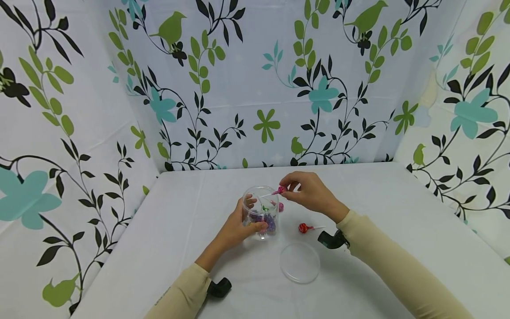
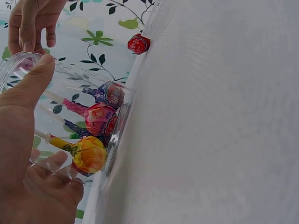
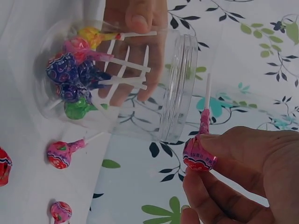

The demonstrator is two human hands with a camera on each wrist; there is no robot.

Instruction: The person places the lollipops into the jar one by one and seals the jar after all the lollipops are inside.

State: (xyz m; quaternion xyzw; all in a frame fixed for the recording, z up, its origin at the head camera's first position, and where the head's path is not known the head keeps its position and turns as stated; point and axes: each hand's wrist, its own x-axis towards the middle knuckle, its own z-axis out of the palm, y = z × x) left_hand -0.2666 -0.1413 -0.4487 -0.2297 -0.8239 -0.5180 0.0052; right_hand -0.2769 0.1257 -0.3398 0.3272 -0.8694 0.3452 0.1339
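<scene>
A clear plastic jar [image 1: 250, 215] stands upright on the white table, and my left hand [image 1: 235, 229] grips it round the side. Several wrapped lollipops lie inside with their sticks towards the mouth, among them a yellow lollipop [image 2: 89, 155], a green lollipop [image 3: 77, 109] and purple ones. Just to the right of the jar's open mouth, my right hand [image 1: 312, 195] pinches a pink lollipop [image 3: 199, 153] by its wrapped head. The white stick of that lollipop points left, over the rim.
A clear round lid [image 1: 300, 262] lies on the table in front of the jar. Behind the lid is a red lollipop [image 1: 303, 228]. Two pink lollipops, a nearer one [image 3: 59, 155] and another [image 3: 61, 211], lie beside the jar. Patterned cloth [image 1: 239, 88] surrounds the table.
</scene>
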